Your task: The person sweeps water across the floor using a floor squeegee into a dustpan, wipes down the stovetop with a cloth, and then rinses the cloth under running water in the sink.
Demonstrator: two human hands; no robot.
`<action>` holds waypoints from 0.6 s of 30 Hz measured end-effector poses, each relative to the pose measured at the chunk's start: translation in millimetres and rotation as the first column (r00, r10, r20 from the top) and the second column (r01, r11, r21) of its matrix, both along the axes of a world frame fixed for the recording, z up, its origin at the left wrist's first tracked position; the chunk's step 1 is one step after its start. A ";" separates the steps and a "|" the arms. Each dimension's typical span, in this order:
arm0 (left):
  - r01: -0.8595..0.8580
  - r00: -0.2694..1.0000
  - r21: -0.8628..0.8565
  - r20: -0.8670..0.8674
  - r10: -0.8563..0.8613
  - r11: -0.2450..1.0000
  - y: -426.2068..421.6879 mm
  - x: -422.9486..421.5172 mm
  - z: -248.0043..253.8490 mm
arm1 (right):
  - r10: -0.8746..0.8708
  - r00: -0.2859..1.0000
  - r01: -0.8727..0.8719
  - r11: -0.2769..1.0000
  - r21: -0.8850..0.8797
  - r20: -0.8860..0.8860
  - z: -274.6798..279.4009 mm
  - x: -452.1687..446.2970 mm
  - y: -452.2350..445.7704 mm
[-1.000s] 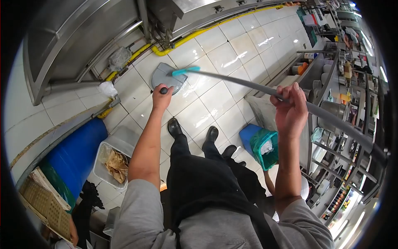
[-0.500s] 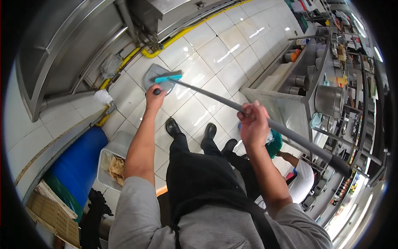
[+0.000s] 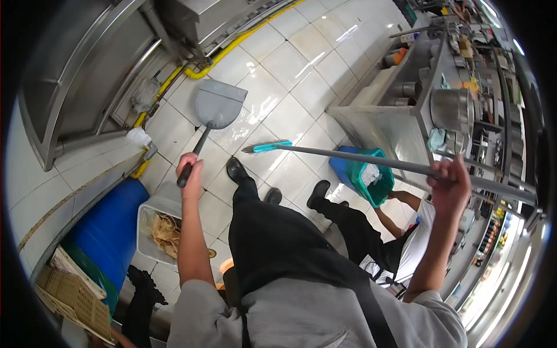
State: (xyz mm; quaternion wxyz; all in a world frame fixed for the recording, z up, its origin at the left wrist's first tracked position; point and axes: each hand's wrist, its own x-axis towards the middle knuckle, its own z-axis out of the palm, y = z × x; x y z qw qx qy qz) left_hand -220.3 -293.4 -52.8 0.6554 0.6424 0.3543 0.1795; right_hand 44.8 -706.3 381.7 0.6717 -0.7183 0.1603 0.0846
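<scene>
In my left hand (image 3: pixel 190 170) is the black handle of a grey dustpan (image 3: pixel 220 103), its fingers wrapped round the grip. The pan stretches away from me over the white floor tiles. My right hand (image 3: pixel 451 184) is closed round the long grey pole of a broom (image 3: pixel 360 158). At the pole's far end, the turquoise broom head with grey bristles (image 3: pixel 271 147) is above the tiles near my boot, apart from the dustpan. I cannot tell whether the bristles touch the floor.
A co-worker in a white shirt (image 3: pixel 419 235) holds a green-lined blue bin (image 3: pixel 357 168) at my right. To my left stand a grey tub with crumpled brown material (image 3: pixel 142 232) and a blue barrel (image 3: pixel 110 223). A steel counter (image 3: pixel 380 130) holds pots; a yellow pipe (image 3: pixel 232 53) runs along the wall.
The broom head has moved off the dustpan, and my right hand has gone outward to the right. My left hand has drawn back, showing the whole pan. The co-worker's bin has come into fuller view.
</scene>
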 end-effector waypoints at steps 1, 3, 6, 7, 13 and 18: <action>-0.029 0.999 -0.046 0.022 0.030 0.999 -6.6 -8.2 20.2 | -0.032 0.999 0.032 0.999 -0.028 -0.015 -8.6 -4.9 -10.8; -0.088 0.993 -0.128 0.061 0.097 0.988 -18.9 -29.1 57.6 | -0.053 0.998 0.051 0.997 -0.058 -0.027 -30.4 -14.6 -31.9; -0.157 0.974 -0.256 0.122 0.193 0.954 -36.6 -65.8 110.9 | 0.025 0.999 -0.026 0.998 -0.051 -0.022 -64.7 -31.2 -56.8; -0.184 0.954 -0.309 0.174 0.245 0.933 -43.9 -76.8 129.9 | 0.076 0.997 -0.077 0.994 -0.077 -0.015 -72.8 -38.4 -58.4; -0.214 0.920 -0.368 0.237 0.313 0.905 -82.7 -155.8 249.8 | 0.332 0.935 -0.315 0.939 -0.135 0.124 -90.8 -65.2 -74.0; -0.280 0.897 -0.365 0.229 0.377 0.888 -125.8 -234.1 339.0 | 0.404 0.906 -0.370 0.901 -0.227 0.127 -115.0 -45.9 -95.3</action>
